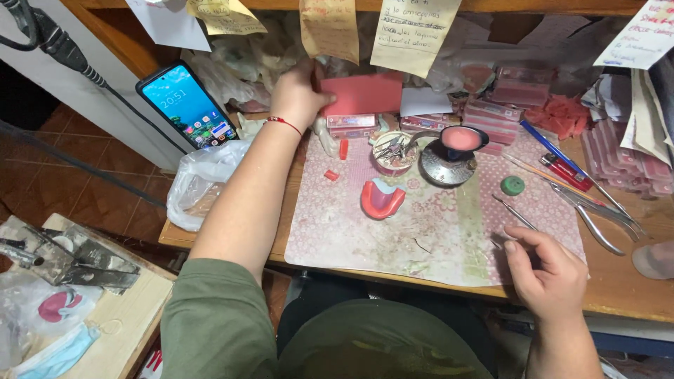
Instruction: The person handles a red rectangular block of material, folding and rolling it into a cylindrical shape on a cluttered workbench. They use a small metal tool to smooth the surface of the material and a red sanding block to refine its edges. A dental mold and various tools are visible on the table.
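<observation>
Pink, flat, rectangular wax sheet (361, 94) (matte, clean-edged) sits pinched in the left hand (298, 95)'s grip above stacked boxes (351, 125).

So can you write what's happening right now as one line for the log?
left hand: holds flat pink wax sheet | right hand: pinches thin metal tool | pink horseshoe-shaped wax rim: lies on flowered mat

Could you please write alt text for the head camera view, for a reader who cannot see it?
Seen from above, a person's left hand grips a pink wax sheet at the back of a cluttered workbench, while the right hand rests on a patterned mat. A pink denture model, metal tools and a smartphone lie around.
</observation>
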